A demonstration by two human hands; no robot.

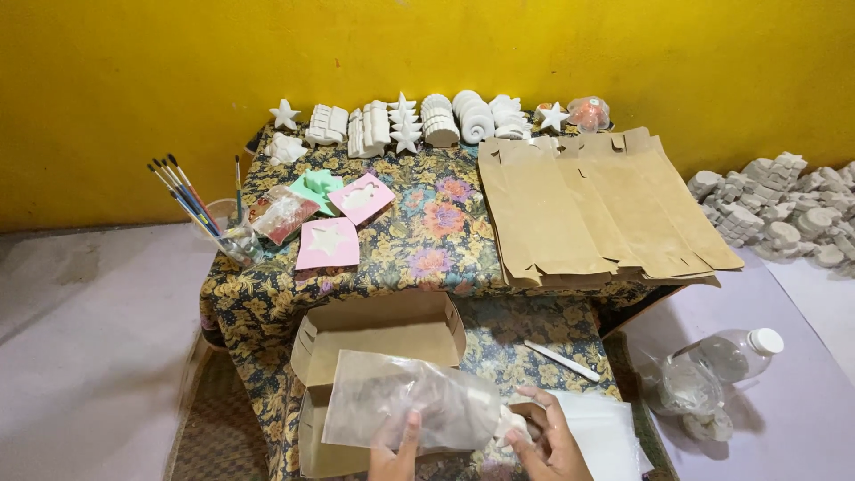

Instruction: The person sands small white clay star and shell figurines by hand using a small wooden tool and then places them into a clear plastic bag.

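Left hand (394,450) pinches the lower edge of a clear plastic bag (411,403); right hand (545,441) fingers close on a white plaster piece (514,419) at the bag's 3 o'clock mouth, barely in. An open brown box (378,334) at 12 o'clock holds nothing visible; flat cartons (597,209) at 1 o'clock remain unfolded.

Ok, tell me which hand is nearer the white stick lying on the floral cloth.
Right. The right hand is just below the white stick, at the bag's mouth; the left hand holds the clear plastic bag further left.
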